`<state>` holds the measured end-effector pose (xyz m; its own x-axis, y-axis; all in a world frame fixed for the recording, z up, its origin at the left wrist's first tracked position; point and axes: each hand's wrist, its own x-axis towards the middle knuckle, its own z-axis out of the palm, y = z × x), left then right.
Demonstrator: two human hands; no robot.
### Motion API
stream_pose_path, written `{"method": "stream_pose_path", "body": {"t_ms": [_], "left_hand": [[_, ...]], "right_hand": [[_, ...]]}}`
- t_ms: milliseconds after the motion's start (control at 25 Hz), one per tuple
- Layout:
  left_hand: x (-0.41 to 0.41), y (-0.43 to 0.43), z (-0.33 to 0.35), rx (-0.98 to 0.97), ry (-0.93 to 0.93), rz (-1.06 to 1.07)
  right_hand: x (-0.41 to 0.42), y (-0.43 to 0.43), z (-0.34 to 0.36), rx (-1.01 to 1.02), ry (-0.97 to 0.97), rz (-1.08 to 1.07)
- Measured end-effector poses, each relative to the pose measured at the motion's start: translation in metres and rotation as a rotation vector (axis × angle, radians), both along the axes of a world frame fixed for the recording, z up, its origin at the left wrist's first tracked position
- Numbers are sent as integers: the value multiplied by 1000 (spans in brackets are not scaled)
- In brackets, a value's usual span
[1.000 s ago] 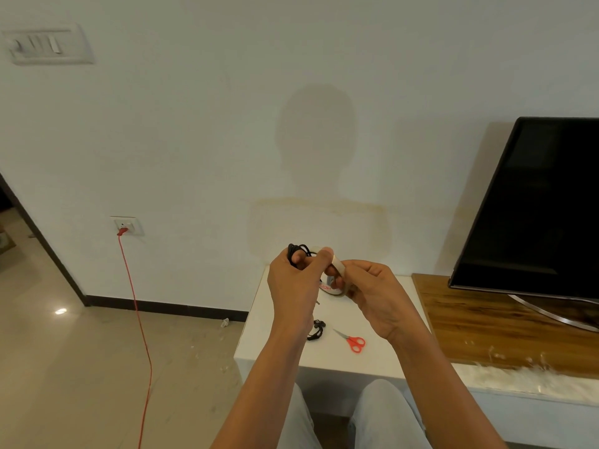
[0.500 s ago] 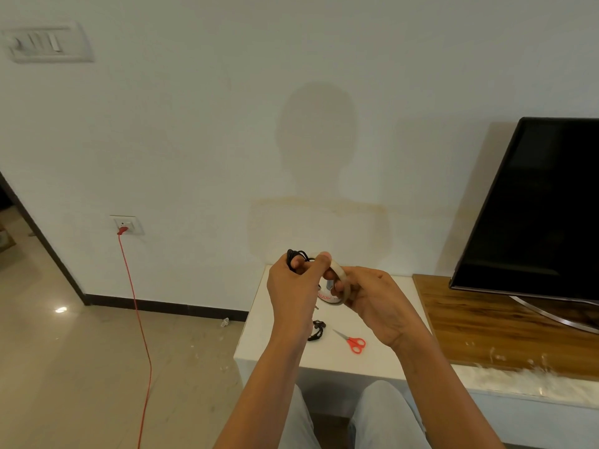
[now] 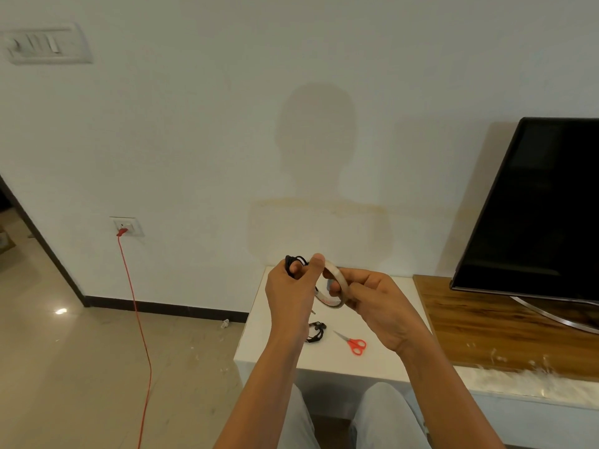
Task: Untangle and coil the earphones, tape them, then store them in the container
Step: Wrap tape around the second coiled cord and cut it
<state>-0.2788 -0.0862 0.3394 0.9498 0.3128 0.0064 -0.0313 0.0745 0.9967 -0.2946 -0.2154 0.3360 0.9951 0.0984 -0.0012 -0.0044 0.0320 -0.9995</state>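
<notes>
My left hand (image 3: 291, 293) is raised above the white table (image 3: 372, 361) and grips a coiled bundle of black earphones (image 3: 293, 263), whose loops stick out above my fingers. Its thumb presses against a roll of clear tape (image 3: 335, 286). My right hand (image 3: 372, 301) holds that roll from the right, fingers through and around the ring. A second bundle of black earphones (image 3: 316, 332) lies on the table just below my left wrist. No container shows in this view.
Red-handled scissors (image 3: 353, 343) lie on the table right of the second earphones. A television (image 3: 534, 209) stands on a wooden top (image 3: 479, 328) at right. A red cable (image 3: 137, 319) hangs from a wall socket at left. My knees sit below the table edge.
My right hand has turned the tape roll a little and shifted slightly down and right. My left hand keeps the earphone bundle in nearly the same spot.
</notes>
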Motion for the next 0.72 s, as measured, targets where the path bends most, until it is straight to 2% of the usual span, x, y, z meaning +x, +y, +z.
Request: {"method": "stream_pose_path", "body": {"t_ms": [160, 280, 400, 720], "left_hand": [[-6, 6, -3, 294, -114, 81], [-11, 3, -1, 444, -219, -31], [-5, 2, -6, 606, -244, -99], [0, -2, -25, 911, -323, -64]], "right_hand": [[1, -7, -3, -114, -74, -77], [2, -5, -5, -243, -156, -155], [2, -2, -7, -323, -206, -197], [6, -2, -15, -386, -179, -237]]}}
